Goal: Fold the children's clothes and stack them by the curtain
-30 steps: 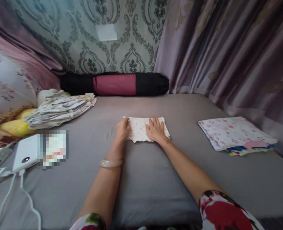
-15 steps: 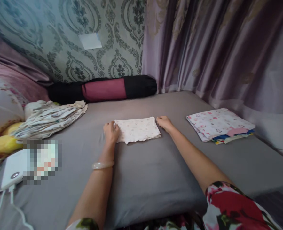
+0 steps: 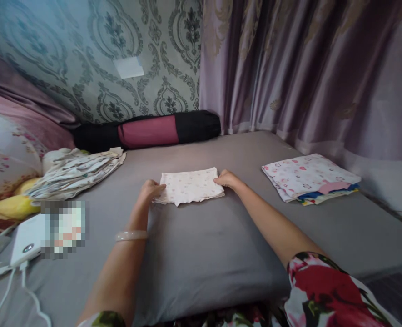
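Observation:
A small folded white cloth (image 3: pixel 190 186) with a faint pink print lies on the grey bed sheet (image 3: pixel 201 254). My left hand (image 3: pixel 150 190) grips the cloth's left end, fingers curled on it. At the cloth's right end my right hand (image 3: pixel 226 179) pinches the edge. The cloth's left corner looks slightly raised off the sheet.
A stack of folded printed cloths (image 3: pixel 310 178) lies to the right by the curtain (image 3: pixel 306 72). A pile of unfolded cloths (image 3: pixel 74 175) sits at the left. A black and maroon roll bag (image 3: pixel 146 131) lies against the wall. A white device (image 3: pixel 25 240) with cables rests at lower left.
My right hand came off the top of the cloth and took hold of its right edge. My left hand shifted to grip the left end. The camera view swung to the right.

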A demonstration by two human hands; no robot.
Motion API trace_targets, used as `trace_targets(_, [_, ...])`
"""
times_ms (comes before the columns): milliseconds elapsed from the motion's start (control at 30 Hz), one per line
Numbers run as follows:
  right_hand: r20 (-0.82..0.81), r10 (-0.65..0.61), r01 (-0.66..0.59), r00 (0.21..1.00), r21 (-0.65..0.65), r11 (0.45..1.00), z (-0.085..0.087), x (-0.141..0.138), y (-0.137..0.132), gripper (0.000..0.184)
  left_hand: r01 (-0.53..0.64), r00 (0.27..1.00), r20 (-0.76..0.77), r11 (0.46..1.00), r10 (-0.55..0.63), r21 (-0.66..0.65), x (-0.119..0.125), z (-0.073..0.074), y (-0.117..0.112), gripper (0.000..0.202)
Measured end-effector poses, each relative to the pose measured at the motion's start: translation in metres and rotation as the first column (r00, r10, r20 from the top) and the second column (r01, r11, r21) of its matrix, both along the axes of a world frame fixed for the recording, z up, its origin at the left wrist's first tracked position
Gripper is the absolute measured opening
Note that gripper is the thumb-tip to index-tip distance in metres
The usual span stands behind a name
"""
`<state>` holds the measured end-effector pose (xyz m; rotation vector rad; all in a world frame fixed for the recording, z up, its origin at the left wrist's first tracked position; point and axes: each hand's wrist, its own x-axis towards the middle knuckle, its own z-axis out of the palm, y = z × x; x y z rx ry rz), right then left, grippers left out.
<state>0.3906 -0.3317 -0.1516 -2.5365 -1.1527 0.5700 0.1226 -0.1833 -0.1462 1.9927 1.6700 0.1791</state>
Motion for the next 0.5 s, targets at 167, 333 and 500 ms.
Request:
trace_targets(167, [-0.065, -0.019, 0.024, 0.998, 0.076, 0.997, 0.006, -0.009, -0.001, 0.012, 0.017, 1.000, -0.026, 0.999, -0.016, 0.037, 0.005, 0.004, 0.001, 0.016])
trace_targets(333, [-0.265, -0.117, 0.159, 0.957, 0.142, 0.977, 0.015, -0.016, -0.008, 0.013, -0.028, 0.999, 0.020, 1.000, 0.028, -0.005, -0.001, 0.002, 0.013, 0.020])
trace_targets(500, [-0.401, -0.184, 0.259, 0.898, 0.140, 0.956, 0.024, -0.022, -0.019, 0.017, -0.043, 0.995, -0.094, 0.998, 0.039, -0.044, -0.004, 0.000, 0.026, 0.025])
